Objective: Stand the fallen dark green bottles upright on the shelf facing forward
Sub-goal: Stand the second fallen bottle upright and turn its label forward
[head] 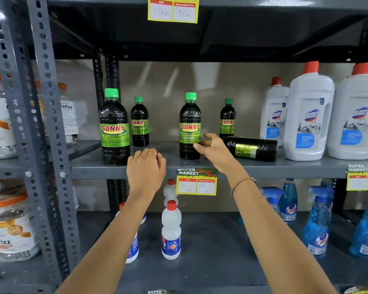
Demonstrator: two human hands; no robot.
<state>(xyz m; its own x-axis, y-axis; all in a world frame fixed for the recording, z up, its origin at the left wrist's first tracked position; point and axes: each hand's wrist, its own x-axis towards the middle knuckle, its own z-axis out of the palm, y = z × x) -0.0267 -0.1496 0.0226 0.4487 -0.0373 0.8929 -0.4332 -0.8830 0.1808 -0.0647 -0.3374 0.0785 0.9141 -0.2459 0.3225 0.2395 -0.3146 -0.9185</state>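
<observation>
One dark green bottle lies on its side on the grey shelf, its neck end hidden behind my right hand. That hand has its fingers spread and holds nothing, between the fallen bottle and an upright green-capped Sunny bottle. Another large Sunny bottle stands at the shelf's left front. Two smaller ones stand further back. My left hand rests curled at the shelf's front edge, holding nothing.
White Domex bottles with red caps stand right of the fallen bottle. A yellow price tag hangs on the shelf edge. Below are white bottles and blue spray bottles. A perforated grey upright and jars are at left.
</observation>
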